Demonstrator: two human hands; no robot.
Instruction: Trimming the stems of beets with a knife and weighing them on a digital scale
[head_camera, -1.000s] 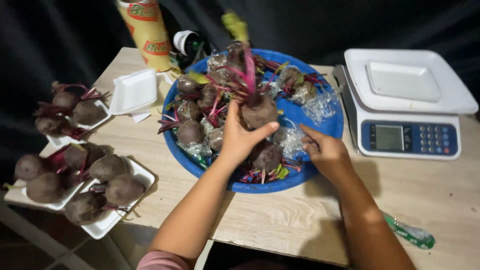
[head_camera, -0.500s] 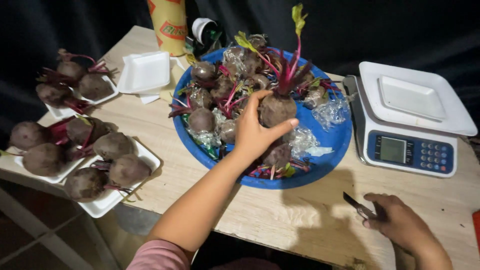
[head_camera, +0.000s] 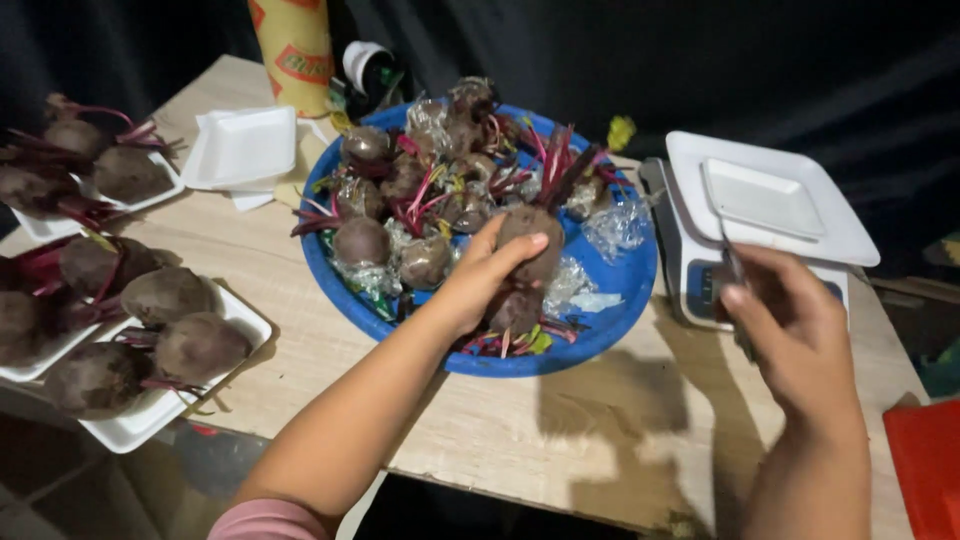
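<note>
I find the left hand closed around a beetroot, fingers wrapped over the upper half of the root, thumb on the near side. The beetroot sits just above the near part of the blue basin, touching or barely clear of another root beneath it; I cannot tell which. Its red stalks stand up and away from the palm.

The right hand is curled tight on a thin dark blade or tool, held in front of the white scale, apart from the basin.

My judgement on handling: the root looks dense and firm, heavy for its bulk, with a rough, earthy skin that should give good purchase. The stalks look thin and likely to snap, so they are a poor hold. The round body is the sound place to grip. Scraps of clear film around the pile look slippery and are best avoided.

More beetroots lie on white foam trays at the left of the table.
</note>
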